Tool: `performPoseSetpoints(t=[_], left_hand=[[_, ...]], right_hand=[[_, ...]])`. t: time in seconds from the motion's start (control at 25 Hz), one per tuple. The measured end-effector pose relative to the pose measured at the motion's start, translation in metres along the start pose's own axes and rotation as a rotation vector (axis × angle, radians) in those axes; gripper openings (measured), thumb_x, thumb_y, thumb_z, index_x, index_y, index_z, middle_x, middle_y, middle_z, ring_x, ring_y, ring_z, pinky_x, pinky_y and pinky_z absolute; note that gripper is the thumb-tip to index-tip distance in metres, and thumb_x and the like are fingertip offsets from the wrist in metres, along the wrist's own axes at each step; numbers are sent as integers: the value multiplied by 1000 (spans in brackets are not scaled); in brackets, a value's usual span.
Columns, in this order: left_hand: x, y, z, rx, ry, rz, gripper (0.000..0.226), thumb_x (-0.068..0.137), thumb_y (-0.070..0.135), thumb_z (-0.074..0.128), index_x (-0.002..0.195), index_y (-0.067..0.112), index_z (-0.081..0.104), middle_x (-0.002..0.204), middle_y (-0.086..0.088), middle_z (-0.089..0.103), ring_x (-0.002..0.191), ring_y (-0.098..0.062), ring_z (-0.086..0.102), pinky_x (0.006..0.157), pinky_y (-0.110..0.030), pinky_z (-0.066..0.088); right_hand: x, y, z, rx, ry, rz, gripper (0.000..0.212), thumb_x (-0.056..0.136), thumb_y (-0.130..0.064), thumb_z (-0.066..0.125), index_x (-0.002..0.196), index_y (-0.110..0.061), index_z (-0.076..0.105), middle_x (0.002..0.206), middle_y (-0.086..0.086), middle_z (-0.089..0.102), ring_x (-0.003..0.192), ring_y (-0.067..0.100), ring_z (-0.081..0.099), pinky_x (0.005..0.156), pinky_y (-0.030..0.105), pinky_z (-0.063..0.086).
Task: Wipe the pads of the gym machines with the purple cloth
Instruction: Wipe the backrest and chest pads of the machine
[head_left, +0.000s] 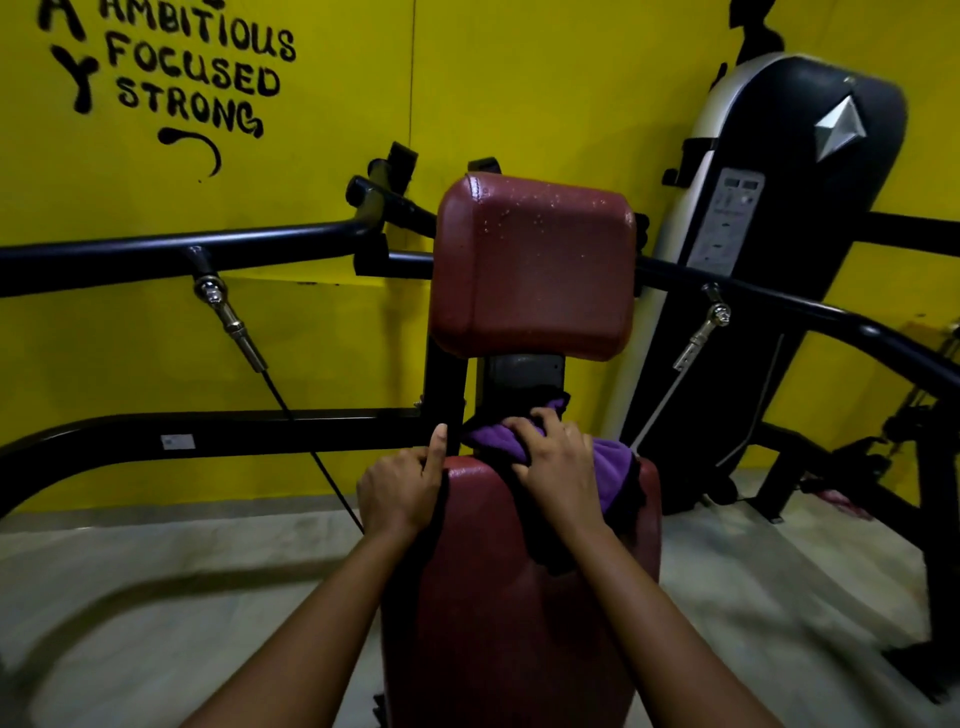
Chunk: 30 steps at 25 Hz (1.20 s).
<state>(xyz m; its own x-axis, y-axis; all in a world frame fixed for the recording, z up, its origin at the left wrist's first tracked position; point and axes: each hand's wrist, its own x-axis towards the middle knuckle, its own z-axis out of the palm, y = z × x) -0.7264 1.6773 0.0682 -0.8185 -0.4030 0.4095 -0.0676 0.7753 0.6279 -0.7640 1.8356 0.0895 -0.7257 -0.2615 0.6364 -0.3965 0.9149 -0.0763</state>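
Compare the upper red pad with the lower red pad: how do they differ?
The upper pad is bare and untouched; the lower pad has the purple cloth pressed on its top end by the right hand, with the left hand gripping its edge. The upper pad shows speckles; the lower looks smoother. Both are red.

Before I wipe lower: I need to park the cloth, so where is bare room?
Bare: the lower red pad between the forearms, and the floor left of it. Crowded: the pad's top edge, where the left hand grips and the right hand presses the purple cloth.
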Motion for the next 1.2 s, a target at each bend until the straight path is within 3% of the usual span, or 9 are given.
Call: performPoseSetpoints(t=[0.16, 0.36, 0.52, 0.64, 0.76, 0.88, 1.0, 1.08, 1.2], left_hand=[[0, 2, -8, -47, -104, -45, 63, 94, 57, 24, 86, 15, 70, 84, -11, 68, 85, -28, 63, 66, -29, 38], [17, 19, -33, -662, -113, -132, 44, 97, 42, 37, 128, 15, 53, 130, -9, 56, 121, -24, 50, 92, -29, 37], [42, 46, -48, -813, 37, -89, 46, 98, 41, 34, 136, 18, 42, 135, -7, 50, 125, -25, 48, 103, -39, 39], [68, 61, -62, -890, 115, -92, 46, 99, 39, 31, 137, 16, 40, 139, -9, 48, 127, -27, 46, 107, -41, 36], [90, 67, -68, -939, 98, -111, 51, 98, 45, 27, 141, 19, 36, 143, -10, 45, 130, -26, 43, 108, -42, 35], [106, 77, -72, -969, 42, -143, 58, 96, 52, 23, 145, 23, 30, 149, -8, 38, 136, -27, 36, 112, -43, 30], [122, 96, -76, -987, 13, -116, 73, 88, 68, 22, 138, 18, 42, 135, -11, 52, 124, -28, 48, 104, -42, 39], [131, 111, -79, -914, 28, -100, 64, 92, 60, 23, 124, 12, 52, 116, -11, 59, 104, -25, 55, 89, -35, 43], [139, 129, -76, -774, 99, -107, 52, 95, 52, 28, 108, 9, 53, 115, -17, 58, 98, -25, 51, 79, -33, 37]], right_hand=[[-15, 2, -26, 1, -186, 1, 46, 85, -28, 56, 130, -33, 47, 129, -2, 47, 111, 24, 43, 87, 35, 33], [-3, -11, -61, 285, 134, 22, 61, 65, -29, 41, 123, -25, 58, 125, 3, 55, 108, 28, 49, 92, 40, 42], [62, -49, -92, 146, 376, -66, 59, 64, -25, 43, 121, -29, 58, 129, 1, 55, 113, 25, 40, 88, 39, 38], [111, -76, -81, -54, 367, -170, 54, 68, -32, 47, 121, -29, 58, 138, 2, 51, 124, 27, 31, 97, 43, 25], [144, -81, -61, -214, 345, -221, 53, 71, -54, 45, 116, -33, 61, 140, 0, 49, 131, 27, 28, 102, 48, 19], [175, -72, -68, -159, 447, -281, 50, 69, -60, 40, 105, -35, 65, 131, -2, 57, 126, 25, 33, 100, 46, 21], [201, -65, -83, -81, 488, -272, 51, 68, -60, 39, 103, -34, 67, 120, -2, 62, 115, 28, 49, 96, 48, 34], [212, -60, -92, -25, 451, -244, 56, 69, -60, 36, 105, -31, 67, 115, -1, 64, 106, 30, 56, 91, 47, 40], [225, -42, -109, -3, 326, -211, 71, 69, -62, 21, 116, -27, 62, 117, 0, 64, 102, 30, 56, 86, 40, 38]])
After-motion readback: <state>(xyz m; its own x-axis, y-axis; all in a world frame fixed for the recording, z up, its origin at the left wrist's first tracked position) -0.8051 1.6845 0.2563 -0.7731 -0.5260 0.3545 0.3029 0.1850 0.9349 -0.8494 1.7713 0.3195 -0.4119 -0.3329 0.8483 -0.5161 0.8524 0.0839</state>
